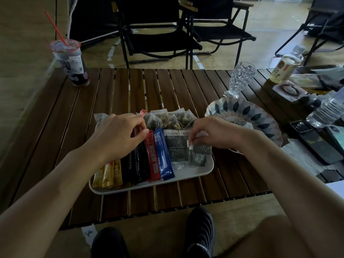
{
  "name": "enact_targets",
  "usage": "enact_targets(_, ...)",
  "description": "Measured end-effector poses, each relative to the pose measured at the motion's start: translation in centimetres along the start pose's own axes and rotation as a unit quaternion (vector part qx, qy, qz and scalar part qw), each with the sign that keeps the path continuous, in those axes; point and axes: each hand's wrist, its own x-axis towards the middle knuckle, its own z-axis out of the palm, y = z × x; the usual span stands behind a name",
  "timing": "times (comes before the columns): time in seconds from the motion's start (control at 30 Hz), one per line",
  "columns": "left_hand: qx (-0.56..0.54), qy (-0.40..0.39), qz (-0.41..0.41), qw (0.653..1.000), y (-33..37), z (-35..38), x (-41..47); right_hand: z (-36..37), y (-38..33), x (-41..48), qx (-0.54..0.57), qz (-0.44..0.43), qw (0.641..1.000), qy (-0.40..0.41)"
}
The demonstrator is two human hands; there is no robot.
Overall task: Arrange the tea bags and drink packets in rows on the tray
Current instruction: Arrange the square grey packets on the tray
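Fingertips of my right hand (214, 134) are pinching a grey sachet (197, 158) on the tray (195, 173), my left hand (119, 138) pinching black stick packets (135, 164); mesh tea bags (167, 118) are lying just beyond, a patterned plate (260, 116) crowding my right wrist.

Left of and behind the white rectangular tray (197, 173), you have bare slats of the dark wooden table (78, 116) to pass over. On its right the blue-patterned scalloped plate (260, 116) sits just beside the rim, the faceted clear glass (241, 77) behind it, black phones (316, 146) beyond.
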Motion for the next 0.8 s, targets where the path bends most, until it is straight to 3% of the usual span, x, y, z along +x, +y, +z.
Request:
enact_targets(0.33, 0.000, 0.004, 0.003, 1.000, -0.1, -0.1, -0.2, 0.2, -1.6, -0.4, -0.053, 0.029, 0.997, -0.050)
enact_targets(0.47, -0.006, 0.011, -0.004, 1.000, 0.1, -0.3, -0.1, -0.2, -1.1, -1.0, -0.025, 0.047, 0.999, -0.005)
enact_targets(0.53, -0.005, 0.011, -0.005, 1.000, 0.3, -0.4, -0.1, -0.6, -1.3, -1.1, 0.040, 0.034, 0.998, 0.018)
enact_targets(0.63, 0.000, 0.005, -0.007, 1.000, 0.3, -0.3, -0.1, -0.2, -2.4, -0.9, 0.148, 0.017, 0.989, -0.018)
enact_targets(0.8, -0.017, -0.001, -0.020, 1.000, 0.3, -0.6, -0.4, 2.2, -3.6, 0.3, 0.121, -0.003, 0.990, -0.073)
